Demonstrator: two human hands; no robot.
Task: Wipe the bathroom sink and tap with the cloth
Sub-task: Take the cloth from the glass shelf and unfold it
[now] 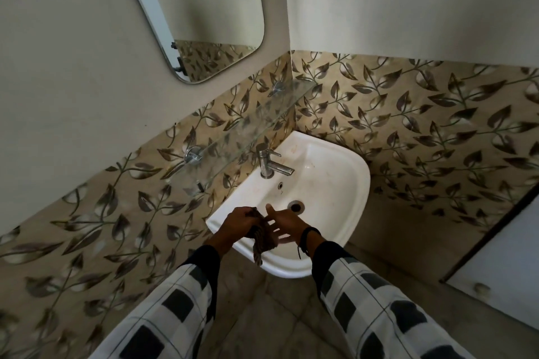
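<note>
You look down into a bathroom corner. At upper left hangs one rounded rectangular wall mirror [204, 9]. Below it, one clear glass shelf [248, 131] runs along the leaf-patterned beige wall tiles [87, 213], held by two chrome brackets [193, 154].

Your two arms reach in from the bottom edge, each in a black-and-white checked sleeve [175, 300]. Your left hand [240, 221] is clenched around one dark, striped, bunched-up cloth [262, 239], which hangs down from your fist over the near left rim of the sink. Your right hand [284, 224], just beside it, is released, its fingers spread and mostly straight toward the cloth; whether they touch it is hard to tell. A dark band [306, 237] circles that wrist.

Behind your hands stands one chrome single-lever tap [269, 162] at the back of one white ceramic wall-mounted sink [335, 183]. The bowl has one small overflow hole [280, 184] and one dark round drain [296, 206], and shows faint brownish marks.

At lower right is one pale door [495, 256] with one round knob [481, 288].
</note>
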